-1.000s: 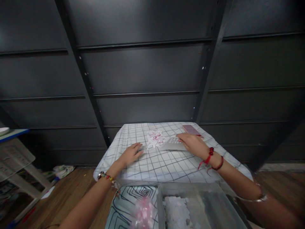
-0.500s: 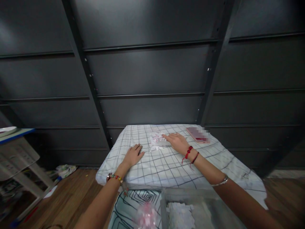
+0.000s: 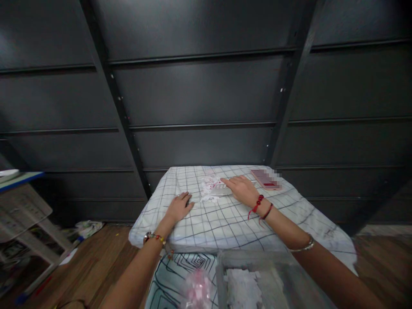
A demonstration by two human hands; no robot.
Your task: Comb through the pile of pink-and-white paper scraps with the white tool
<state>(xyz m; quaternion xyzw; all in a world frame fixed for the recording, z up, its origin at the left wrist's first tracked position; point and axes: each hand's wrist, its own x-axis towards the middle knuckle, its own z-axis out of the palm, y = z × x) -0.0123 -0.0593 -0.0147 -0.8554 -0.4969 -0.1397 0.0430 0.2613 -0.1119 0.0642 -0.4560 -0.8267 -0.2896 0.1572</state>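
Note:
On the table's white checked cloth (image 3: 206, 229), my left hand (image 3: 177, 207) lies flat with its fingers spread and holds nothing. To its right is a small heap of white paper-like pieces with pink-red marks (image 3: 210, 185). A clear, box-like plastic piece (image 3: 221, 189) sits at the heap's right side. My right hand (image 3: 240, 189) reaches over this spot from the right, its index finger stretched out at the heap's edge. The undersides of its other fingers are hidden, and I see nothing held.
A phone (image 3: 265, 179) lies at the table's back right. Nearest me are a grey translucent bin (image 3: 222, 281) with white pieces (image 3: 243, 287) inside, and a pink item in clear plastic (image 3: 197, 289) on patterned fabric (image 3: 167, 274). Dark panels (image 3: 199, 98) rise behind; a desk (image 3: 24, 201) stands left.
My right hand has shifted slightly, staying over the heap, and more of the clear plastic piece shows. The left hand rests in the same place. The whole view has tilted a little.

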